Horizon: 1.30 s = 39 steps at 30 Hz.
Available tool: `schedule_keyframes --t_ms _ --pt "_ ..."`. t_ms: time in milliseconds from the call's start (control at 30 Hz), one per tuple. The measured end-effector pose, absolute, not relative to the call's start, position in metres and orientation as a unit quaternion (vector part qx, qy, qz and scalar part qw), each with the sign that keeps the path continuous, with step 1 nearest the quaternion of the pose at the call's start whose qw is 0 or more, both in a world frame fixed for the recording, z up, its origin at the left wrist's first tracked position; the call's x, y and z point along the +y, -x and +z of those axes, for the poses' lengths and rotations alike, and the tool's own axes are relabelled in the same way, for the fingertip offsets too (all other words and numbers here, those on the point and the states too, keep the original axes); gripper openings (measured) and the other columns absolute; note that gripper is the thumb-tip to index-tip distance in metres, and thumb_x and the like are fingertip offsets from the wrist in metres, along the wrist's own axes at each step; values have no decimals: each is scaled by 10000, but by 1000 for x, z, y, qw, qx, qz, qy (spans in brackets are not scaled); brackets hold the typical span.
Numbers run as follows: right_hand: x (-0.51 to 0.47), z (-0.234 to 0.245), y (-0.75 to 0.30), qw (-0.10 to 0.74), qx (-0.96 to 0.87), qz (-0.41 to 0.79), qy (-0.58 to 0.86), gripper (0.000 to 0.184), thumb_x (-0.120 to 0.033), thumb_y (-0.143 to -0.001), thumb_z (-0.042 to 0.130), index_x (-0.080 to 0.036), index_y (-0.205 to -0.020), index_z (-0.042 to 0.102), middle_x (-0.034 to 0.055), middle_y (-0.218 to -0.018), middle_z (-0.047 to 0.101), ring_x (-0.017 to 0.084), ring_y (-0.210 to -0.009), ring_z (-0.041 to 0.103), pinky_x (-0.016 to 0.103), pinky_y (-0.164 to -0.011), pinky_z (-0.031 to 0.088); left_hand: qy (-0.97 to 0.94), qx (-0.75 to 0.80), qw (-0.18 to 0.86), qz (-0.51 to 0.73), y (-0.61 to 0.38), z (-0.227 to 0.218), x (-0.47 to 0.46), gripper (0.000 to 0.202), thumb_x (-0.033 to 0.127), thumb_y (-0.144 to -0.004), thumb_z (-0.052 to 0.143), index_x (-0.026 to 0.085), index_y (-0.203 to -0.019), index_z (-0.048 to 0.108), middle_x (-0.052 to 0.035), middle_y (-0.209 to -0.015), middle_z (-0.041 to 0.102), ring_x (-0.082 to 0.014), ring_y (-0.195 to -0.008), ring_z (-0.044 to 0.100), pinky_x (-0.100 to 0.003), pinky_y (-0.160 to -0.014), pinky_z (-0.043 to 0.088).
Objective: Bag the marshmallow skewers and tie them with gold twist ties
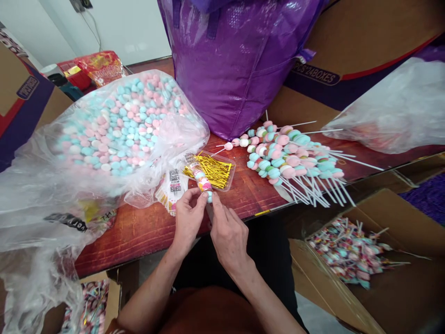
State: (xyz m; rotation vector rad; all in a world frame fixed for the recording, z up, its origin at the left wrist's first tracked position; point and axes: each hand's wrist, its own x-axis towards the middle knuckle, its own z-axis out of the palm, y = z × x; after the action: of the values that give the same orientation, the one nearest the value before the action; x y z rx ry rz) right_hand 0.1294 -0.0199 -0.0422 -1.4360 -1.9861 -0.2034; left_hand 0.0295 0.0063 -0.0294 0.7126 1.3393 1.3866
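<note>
My left hand [188, 218] and my right hand [225, 229] meet over the front edge of a red-brown wooden table [146, 232]. Both pinch the lower end of a wrapped marshmallow skewer [200, 178] that points away from me. The skewer lies over a clear tray of gold twist ties [215, 170]. A heap of unwrapped pink, blue and white marshmallow skewers [292, 155] lies on the table to the right, sticks pointing right.
A large clear bag of loose marshmallows [121, 123] fills the table's left. A purple bag [236, 60] stands at the back. A cardboard box of wrapped skewers [347, 253] sits lower right. Printed labels [174, 185] lie beside the tray. Another clear bag [399, 106] is at right.
</note>
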Motion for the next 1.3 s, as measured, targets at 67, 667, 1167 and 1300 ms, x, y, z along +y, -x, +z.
schedule_keyframes --t_ms 67,667,1167,1300 --pt "-19 -42 -131 342 -761 -73 547 377 -80 -1010 410 -87 -1366 535 102 -974 781 182 -716 718 286 -691 546 -269 550 543 575 -29 -28 6 272 383 -720 774 164 -861 691 -28 -859 717 -147 -760 643 -278 -738 512" --pt "-17 -45 -136 397 -759 -35 515 377 -80 -997 458 -142 -1337 609 122 -1086 765 198 -935 740 301 -880 570 -378 579 445 569 -28 -35 9 149 315 -819 682 173 -844 646 -25 -815 692 -154 -753 636 -270 -736 489" --pt "-12 -30 -134 496 -690 51 524 199 -97 -973 485 -172 -881 644 39 -752 707 137 -665 672 230 -668 537 -622 578 248 467 -18 -37 -10 101 195 -889 545 218 -828 623 -36 -777 650 -173 -712 591 -282 -682 427" --pt "-14 -31 -134 466 -717 60 514 232 -99 -981 463 -165 -886 664 32 -714 673 133 -635 638 232 -646 522 -595 575 297 476 -19 -39 -16 99 222 -911 528 219 -845 601 -15 -760 628 -154 -669 559 -273 -656 420"
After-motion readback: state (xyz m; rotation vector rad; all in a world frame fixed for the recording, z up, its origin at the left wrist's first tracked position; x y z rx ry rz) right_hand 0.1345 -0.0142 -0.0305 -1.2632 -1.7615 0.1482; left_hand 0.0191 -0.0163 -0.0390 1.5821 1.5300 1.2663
